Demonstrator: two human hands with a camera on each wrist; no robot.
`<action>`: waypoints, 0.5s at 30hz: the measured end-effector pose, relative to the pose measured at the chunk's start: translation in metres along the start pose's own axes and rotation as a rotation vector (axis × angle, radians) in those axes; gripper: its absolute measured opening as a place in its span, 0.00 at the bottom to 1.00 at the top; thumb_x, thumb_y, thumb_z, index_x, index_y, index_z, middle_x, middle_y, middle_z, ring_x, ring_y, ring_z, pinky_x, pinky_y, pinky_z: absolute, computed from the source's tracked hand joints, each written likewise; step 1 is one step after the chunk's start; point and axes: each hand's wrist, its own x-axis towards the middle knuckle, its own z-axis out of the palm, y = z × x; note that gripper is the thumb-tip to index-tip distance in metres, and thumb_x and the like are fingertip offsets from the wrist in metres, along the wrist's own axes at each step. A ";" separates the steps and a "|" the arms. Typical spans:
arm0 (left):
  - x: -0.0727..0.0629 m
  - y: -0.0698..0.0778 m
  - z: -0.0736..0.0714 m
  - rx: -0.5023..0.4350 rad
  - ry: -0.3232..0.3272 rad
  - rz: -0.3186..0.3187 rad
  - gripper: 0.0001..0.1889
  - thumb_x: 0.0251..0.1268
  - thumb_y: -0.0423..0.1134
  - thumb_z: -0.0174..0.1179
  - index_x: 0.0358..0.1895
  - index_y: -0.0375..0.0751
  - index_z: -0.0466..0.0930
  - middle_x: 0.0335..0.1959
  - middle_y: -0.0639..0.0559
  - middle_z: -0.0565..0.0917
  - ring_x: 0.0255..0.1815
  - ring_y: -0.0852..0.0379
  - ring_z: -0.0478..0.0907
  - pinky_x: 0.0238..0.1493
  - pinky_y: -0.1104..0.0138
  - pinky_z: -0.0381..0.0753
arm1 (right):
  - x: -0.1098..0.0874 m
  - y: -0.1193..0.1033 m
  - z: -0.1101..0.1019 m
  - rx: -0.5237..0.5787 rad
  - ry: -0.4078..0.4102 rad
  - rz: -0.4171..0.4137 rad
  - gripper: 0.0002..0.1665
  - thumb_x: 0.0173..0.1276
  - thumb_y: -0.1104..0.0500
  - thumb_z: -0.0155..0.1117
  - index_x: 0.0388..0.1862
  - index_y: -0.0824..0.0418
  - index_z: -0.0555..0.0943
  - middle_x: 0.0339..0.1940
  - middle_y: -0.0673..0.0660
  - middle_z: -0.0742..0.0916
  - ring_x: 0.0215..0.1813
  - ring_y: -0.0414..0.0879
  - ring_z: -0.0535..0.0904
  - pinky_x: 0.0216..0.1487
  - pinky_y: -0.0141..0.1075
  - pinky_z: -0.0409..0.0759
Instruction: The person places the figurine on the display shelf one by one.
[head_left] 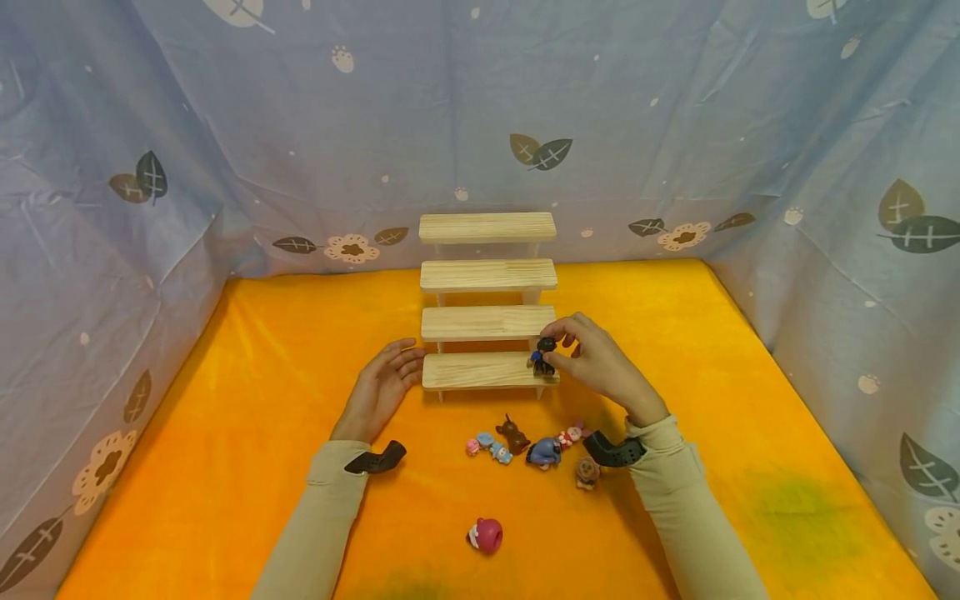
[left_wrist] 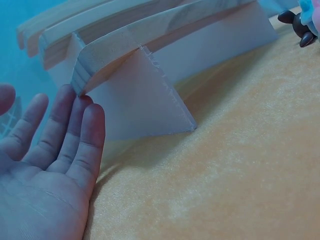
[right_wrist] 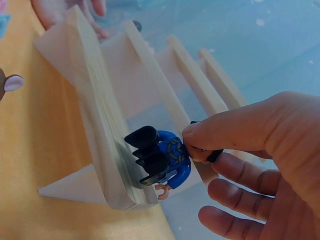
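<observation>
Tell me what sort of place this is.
Probably a small staged play or filming area: blue-grey fabric curtains printed with leaves enclose the back and both sides, orange-yellow cloth covers the surface, and a four-tier pale wooden stand rises behind small colourful toy figurines.

Figure (right_wrist: 174,154): head mostly hidden by right hand (right_wrist: 290,175).
Left hand (left_wrist: 52,167): cut off by left wrist view's edge.
Brown toy (right_wrist: 11,83): cut off by right wrist view's edge.
Light-pink toy (head_left: 472,447): features too small to tell.
</observation>
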 end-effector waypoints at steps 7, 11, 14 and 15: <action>0.000 0.000 0.000 -0.008 -0.002 -0.001 0.15 0.85 0.45 0.42 0.61 0.42 0.69 0.57 0.47 0.77 0.55 0.56 0.77 0.56 0.67 0.78 | 0.000 0.001 0.001 -0.001 -0.003 0.001 0.17 0.70 0.62 0.68 0.57 0.60 0.80 0.47 0.58 0.80 0.45 0.52 0.72 0.43 0.41 0.73; -0.001 0.000 0.000 -0.001 -0.005 0.003 0.16 0.84 0.46 0.42 0.63 0.41 0.68 0.56 0.48 0.78 0.56 0.56 0.77 0.56 0.67 0.78 | 0.001 0.001 0.002 -0.006 -0.008 0.002 0.18 0.70 0.62 0.68 0.57 0.60 0.80 0.46 0.58 0.79 0.45 0.52 0.72 0.43 0.40 0.72; -0.001 0.001 0.000 0.001 -0.005 0.000 0.19 0.85 0.46 0.42 0.66 0.38 0.66 0.57 0.48 0.78 0.56 0.56 0.77 0.57 0.68 0.78 | 0.001 0.001 0.002 -0.003 -0.011 0.010 0.18 0.70 0.62 0.68 0.57 0.61 0.80 0.46 0.58 0.79 0.45 0.52 0.71 0.43 0.41 0.72; -0.001 0.001 0.000 0.002 -0.007 0.000 0.19 0.85 0.46 0.41 0.67 0.37 0.64 0.57 0.48 0.78 0.56 0.56 0.76 0.57 0.68 0.78 | 0.001 0.001 0.002 -0.001 -0.012 0.014 0.18 0.70 0.62 0.68 0.58 0.61 0.80 0.46 0.58 0.79 0.45 0.52 0.71 0.43 0.41 0.72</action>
